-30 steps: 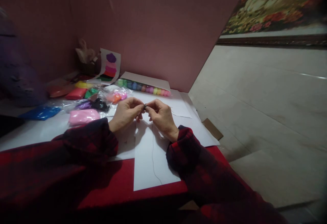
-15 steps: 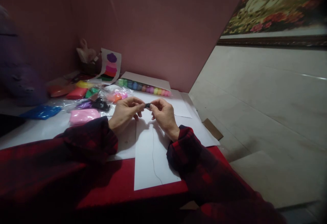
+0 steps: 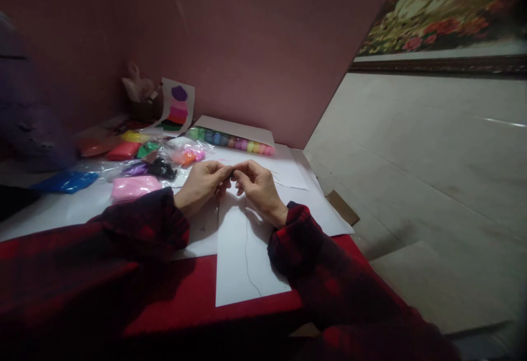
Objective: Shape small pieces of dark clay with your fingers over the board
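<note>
My left hand and my right hand meet fingertip to fingertip above a white sheet of paper. Pinched between them is a small dark piece of modelling clay, mostly covered by the fingers. Both hands are closed on it. A thin curved line is drawn down the paper below. Left of my left hand lie a pink clay packet and a black clay packet.
Further left are a blue packet, a red packet and other bagged clay. A card with coloured layers leans at the back, beside a long box of coloured clay. A red cloth covers the table's front.
My right hand has shifted slightly left, bringing the fingertips together. The dark clay, visible between them before, is now mostly hidden.
</note>
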A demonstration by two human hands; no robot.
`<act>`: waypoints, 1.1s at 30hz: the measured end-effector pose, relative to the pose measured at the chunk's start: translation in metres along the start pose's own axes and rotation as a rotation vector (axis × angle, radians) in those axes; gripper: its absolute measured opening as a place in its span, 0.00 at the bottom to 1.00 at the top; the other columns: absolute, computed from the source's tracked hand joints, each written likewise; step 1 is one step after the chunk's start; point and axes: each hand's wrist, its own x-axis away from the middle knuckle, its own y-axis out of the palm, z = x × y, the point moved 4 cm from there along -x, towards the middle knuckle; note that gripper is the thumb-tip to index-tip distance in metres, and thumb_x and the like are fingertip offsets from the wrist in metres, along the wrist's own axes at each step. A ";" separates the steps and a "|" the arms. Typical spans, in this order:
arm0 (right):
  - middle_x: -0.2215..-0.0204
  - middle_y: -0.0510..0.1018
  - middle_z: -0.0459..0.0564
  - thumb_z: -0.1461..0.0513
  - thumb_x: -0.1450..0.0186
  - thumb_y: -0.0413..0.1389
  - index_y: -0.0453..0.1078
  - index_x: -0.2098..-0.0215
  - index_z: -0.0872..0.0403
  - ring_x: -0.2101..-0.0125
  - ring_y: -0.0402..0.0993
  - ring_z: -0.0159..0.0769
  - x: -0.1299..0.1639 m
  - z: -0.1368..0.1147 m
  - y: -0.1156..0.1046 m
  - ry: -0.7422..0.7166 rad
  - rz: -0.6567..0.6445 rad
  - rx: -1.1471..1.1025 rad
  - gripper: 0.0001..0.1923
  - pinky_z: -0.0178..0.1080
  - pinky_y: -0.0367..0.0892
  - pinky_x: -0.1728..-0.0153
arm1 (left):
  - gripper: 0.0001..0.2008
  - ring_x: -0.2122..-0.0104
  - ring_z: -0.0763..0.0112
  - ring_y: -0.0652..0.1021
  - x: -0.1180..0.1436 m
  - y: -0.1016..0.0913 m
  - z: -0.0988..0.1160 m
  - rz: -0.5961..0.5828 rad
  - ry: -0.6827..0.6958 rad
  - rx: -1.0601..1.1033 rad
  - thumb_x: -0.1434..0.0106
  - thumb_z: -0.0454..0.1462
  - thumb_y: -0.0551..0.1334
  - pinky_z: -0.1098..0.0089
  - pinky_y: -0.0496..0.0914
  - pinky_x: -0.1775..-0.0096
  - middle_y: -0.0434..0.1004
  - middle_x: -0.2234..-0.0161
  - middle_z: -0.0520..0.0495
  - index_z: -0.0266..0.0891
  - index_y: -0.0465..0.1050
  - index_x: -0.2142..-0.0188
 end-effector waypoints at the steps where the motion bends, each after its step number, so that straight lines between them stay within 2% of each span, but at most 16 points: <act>1: 0.74 0.74 0.43 0.57 0.38 0.61 0.70 0.66 0.54 0.76 0.69 0.28 0.000 -0.001 0.000 -0.007 -0.004 0.011 0.09 0.33 0.68 0.76 | 0.20 0.88 0.78 0.68 0.000 0.000 0.000 -0.003 0.004 -0.006 0.48 0.48 0.73 0.75 0.59 0.85 0.71 0.84 0.51 0.36 0.70 0.79; 4: 0.75 0.73 0.42 0.56 0.41 0.65 0.70 0.67 0.53 0.74 0.69 0.30 0.001 -0.002 -0.001 -0.025 0.012 0.074 0.12 0.34 0.67 0.75 | 0.20 0.88 0.78 0.68 0.001 0.001 0.001 -0.018 0.009 0.012 0.49 0.48 0.73 0.75 0.60 0.84 0.70 0.85 0.51 0.36 0.70 0.79; 9: 0.73 0.75 0.43 0.59 0.38 0.61 0.69 0.67 0.53 0.73 0.71 0.30 0.001 0.000 -0.004 -0.046 0.034 0.116 0.06 0.34 0.68 0.72 | 0.22 0.85 0.75 0.71 0.003 0.002 0.001 -0.018 -0.027 0.102 0.48 0.52 0.72 0.73 0.66 0.83 0.73 0.82 0.49 0.36 0.71 0.77; 16: 0.73 0.75 0.43 0.61 0.37 0.58 0.70 0.66 0.53 0.75 0.71 0.29 0.001 0.001 -0.003 -0.050 0.038 0.053 0.03 0.34 0.68 0.74 | 0.18 0.83 0.74 0.72 0.002 0.000 -0.002 -0.027 -0.054 0.179 0.55 0.43 0.77 0.72 0.68 0.80 0.77 0.79 0.48 0.34 0.76 0.72; 21: 0.72 0.76 0.44 0.61 0.38 0.58 0.71 0.66 0.53 0.74 0.71 0.29 0.000 0.002 -0.005 -0.034 0.057 0.081 0.04 0.35 0.69 0.73 | 0.15 0.82 0.75 0.72 0.001 0.002 -0.002 -0.068 -0.047 0.160 0.55 0.41 0.76 0.73 0.67 0.79 0.77 0.80 0.47 0.33 0.78 0.74; 26: 0.72 0.75 0.43 0.60 0.38 0.59 0.70 0.66 0.54 0.76 0.70 0.29 -0.002 0.003 -0.005 -0.016 0.059 0.048 0.05 0.34 0.69 0.76 | 0.11 0.84 0.76 0.71 0.002 0.002 0.003 -0.037 -0.003 0.085 0.53 0.38 0.74 0.74 0.65 0.80 0.74 0.82 0.50 0.34 0.75 0.76; 29: 0.72 0.74 0.43 0.56 0.39 0.61 0.69 0.66 0.53 0.75 0.70 0.29 -0.002 0.000 -0.004 -0.015 0.049 0.030 0.09 0.34 0.70 0.77 | 0.10 0.85 0.77 0.70 0.002 0.002 0.006 -0.024 0.030 0.062 0.51 0.37 0.72 0.74 0.65 0.81 0.72 0.83 0.52 0.34 0.74 0.76; 33: 0.73 0.74 0.42 0.54 0.38 0.61 0.69 0.66 0.53 0.75 0.70 0.29 -0.001 -0.003 -0.006 -0.027 0.058 0.092 0.11 0.33 0.68 0.76 | 0.10 0.83 0.75 0.72 0.002 0.003 0.004 -0.034 0.021 0.082 0.51 0.38 0.72 0.73 0.67 0.80 0.75 0.80 0.50 0.34 0.75 0.74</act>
